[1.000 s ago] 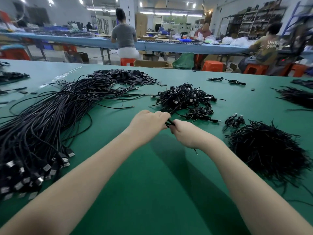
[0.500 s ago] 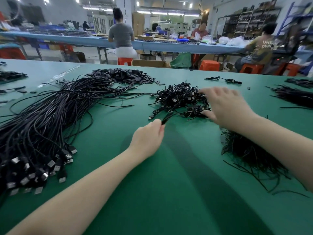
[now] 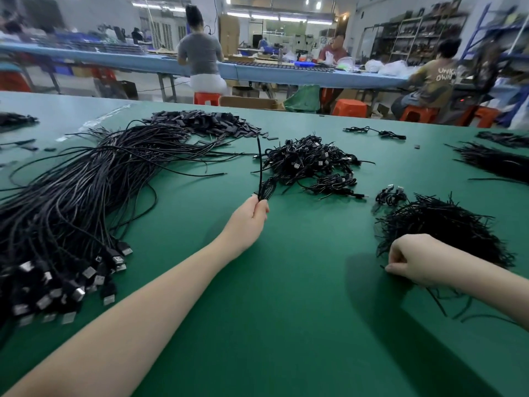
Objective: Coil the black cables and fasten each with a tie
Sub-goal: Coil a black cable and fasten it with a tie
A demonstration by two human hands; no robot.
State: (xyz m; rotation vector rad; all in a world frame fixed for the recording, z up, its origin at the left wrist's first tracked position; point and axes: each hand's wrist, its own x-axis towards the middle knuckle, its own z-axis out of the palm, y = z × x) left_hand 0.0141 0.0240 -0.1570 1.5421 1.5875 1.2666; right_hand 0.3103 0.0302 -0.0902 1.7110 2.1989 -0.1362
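Note:
My left hand [image 3: 253, 214] grips a coiled black cable [image 3: 264, 187] at mid-table; one end of it sticks straight up. At the near edge of the heap of black wire ties [image 3: 440, 224] on the right, my right hand [image 3: 412, 260] pinches a tie between its curled fingers. A big bundle of loose black cables [image 3: 71, 196] with USB plugs lies on the left. Finished coiled cables [image 3: 309, 161] are piled behind my left hand.
The green table [image 3: 286, 310] holds a pile of small black caps [image 3: 206, 123] at the back, two coiled cables [image 3: 390, 194] next to the ties, and more ties [image 3: 495, 161] at the far right. People sit at a blue bench behind.
My right hand has swung from the finished pile back and down to the tie heap. My left hand has lifted the coiled cable, its end now pointing up.

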